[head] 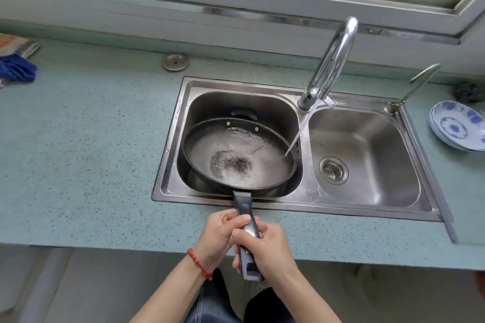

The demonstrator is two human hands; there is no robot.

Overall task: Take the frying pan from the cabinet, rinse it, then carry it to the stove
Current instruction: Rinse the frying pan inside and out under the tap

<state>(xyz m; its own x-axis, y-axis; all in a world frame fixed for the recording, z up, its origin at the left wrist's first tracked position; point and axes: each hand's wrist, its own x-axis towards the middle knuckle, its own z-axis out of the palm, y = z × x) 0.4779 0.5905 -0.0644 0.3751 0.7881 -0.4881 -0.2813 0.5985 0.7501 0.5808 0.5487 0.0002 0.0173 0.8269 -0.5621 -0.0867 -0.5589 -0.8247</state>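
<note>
The dark frying pan [237, 155] hangs over the left basin of the steel double sink [367, 207], with water swirling inside it. Its grey handle [245, 204] points back toward me over the counter edge. My left hand [219, 236], with a red bead bracelet at the wrist, and my right hand [267, 246] are both wrapped around that handle. A chrome faucet [332, 60] runs, and its stream lands at the pan's right rim.
The speckled teal counter [86, 155] surrounds the sink. Blue-and-white plates [458, 126] are stacked at the right. A dark scrubber [468, 92] lies behind them. Blue and striped cloths [17, 60] sit far left. A round metal cap [175, 61] lies behind the sink. A window fills the back wall.
</note>
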